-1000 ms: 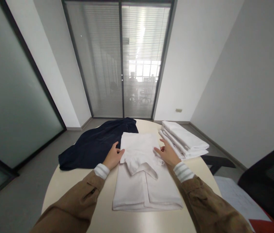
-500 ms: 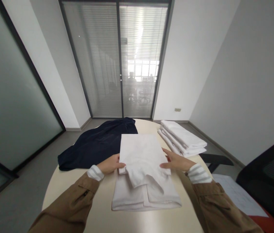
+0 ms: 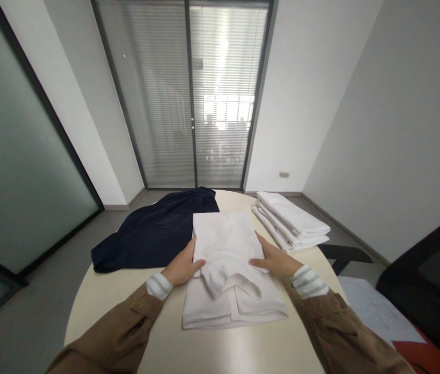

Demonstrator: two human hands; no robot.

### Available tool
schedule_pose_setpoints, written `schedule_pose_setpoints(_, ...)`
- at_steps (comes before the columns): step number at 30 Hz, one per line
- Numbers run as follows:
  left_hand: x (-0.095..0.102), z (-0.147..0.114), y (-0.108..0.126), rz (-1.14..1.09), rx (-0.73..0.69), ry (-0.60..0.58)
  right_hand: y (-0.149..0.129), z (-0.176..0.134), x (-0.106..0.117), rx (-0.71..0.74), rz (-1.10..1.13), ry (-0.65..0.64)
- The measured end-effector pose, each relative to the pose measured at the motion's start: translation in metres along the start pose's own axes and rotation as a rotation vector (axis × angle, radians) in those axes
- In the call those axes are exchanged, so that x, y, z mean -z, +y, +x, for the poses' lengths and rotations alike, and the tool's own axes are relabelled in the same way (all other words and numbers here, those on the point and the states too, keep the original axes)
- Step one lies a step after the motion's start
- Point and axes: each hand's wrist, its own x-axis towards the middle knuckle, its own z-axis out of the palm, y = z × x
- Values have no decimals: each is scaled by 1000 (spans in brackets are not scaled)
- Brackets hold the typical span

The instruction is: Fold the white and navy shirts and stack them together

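Note:
A white collared shirt point(image 3: 223, 244), folded into a narrow rectangle, lies in front of me with its collar toward me. Its lower layer spreads out wider below the collar. My left hand point(image 3: 184, 264) grips the shirt's left side, thumb on top and fingers around the edge, partly hidden. On the opposite side my right hand point(image 3: 278, 258) holds the right edge in the same way, thumb lying on the cloth near the collar.
Beyond my left hand lies a dark navy garment point(image 3: 150, 234). A stack of folded white clothes point(image 3: 290, 221) sits at the table's point(image 3: 107, 306) right back edge. To the right stand a black chair point(image 3: 434, 280) and papers point(image 3: 375, 306) over something red.
Both hands have shifted slightly inward along the shirt's sides, and their thumbs lie further over the cloth. The collar part is a little more gathered, and the lower hem has moved slightly away from me.

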Motion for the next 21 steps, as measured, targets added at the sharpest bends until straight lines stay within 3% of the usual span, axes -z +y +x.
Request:
schedule_pose_setpoints(5, -9, 3, -1, 140, 105, 245, 12, 18, -15, -250, -166, 219)
schedule_pose_setpoints(8, -10, 9, -1, 64, 127, 364, 15, 30, -21, -316, -250, 314)
schedule_pose_setpoints(13, -4, 19, -3, -384, 279, 341, 25, 40, -26, -282, -104, 337)
schedule_pose_setpoints(16, -4, 20, -1, -591, 286, 295, 26, 39, -30, -196, 55, 337)
schedule_pose_setpoints(21, -5, 22, 8, -565, 151, 259, 18, 39, -31, -50, 182, 375)
